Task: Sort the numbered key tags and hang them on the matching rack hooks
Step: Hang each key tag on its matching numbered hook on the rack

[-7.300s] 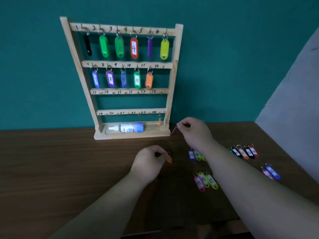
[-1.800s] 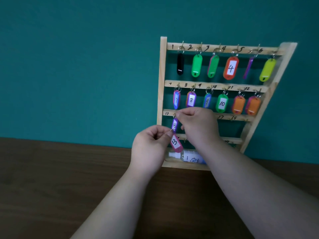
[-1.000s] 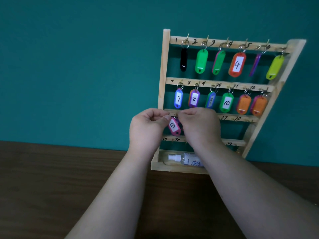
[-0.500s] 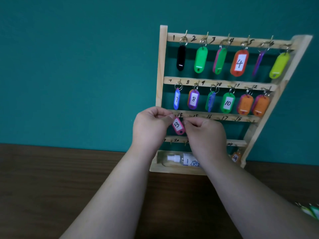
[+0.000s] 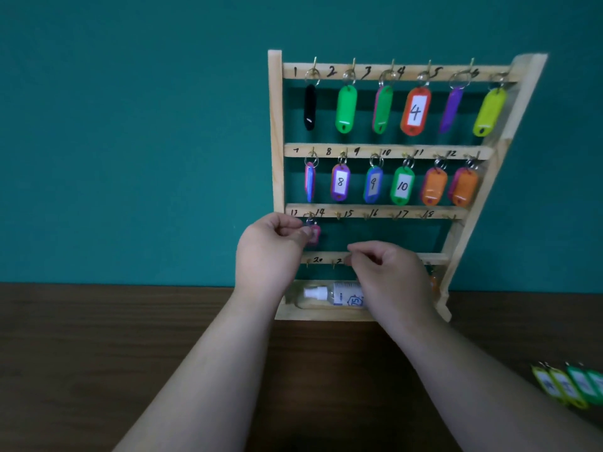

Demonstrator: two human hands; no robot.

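Wooden rack point(image 5: 275, 132) stands upright on the counter point(image 5: 98, 370), backed against the teal wall point(image 5: 130, 125). The top rail carries six hanging tags, and the red tag point(image 5: 415, 110) among them reads 4. The second rail carries six more, with 8, 9 and 10 readable. On the third rail, your left hand point(image 5: 270, 252) pinches the pink tag point(image 5: 314, 235) between thumb and forefinger at the far-left hook, beside the mark 13. Its ring point(image 5: 310, 218) is up at that hook, but the blur keeps you from telling whether it is seated. Your right hand point(image 5: 388, 272) hovers lower, in front of the fourth rail and apart from the pink tag. Its fingers point(image 5: 365, 252) are curled in, thumb tip near the forefinger, nothing seen between them. A spray bottle point(image 5: 329, 293) lies on its side in the rack's base tray, partly behind that hand. An orange tag point(image 5: 432, 282) peeks out low, near the right upright. Loose tags point(image 5: 567, 386), yellow and green, lie in a row on the counter at the far right edge, well apart from the rack.
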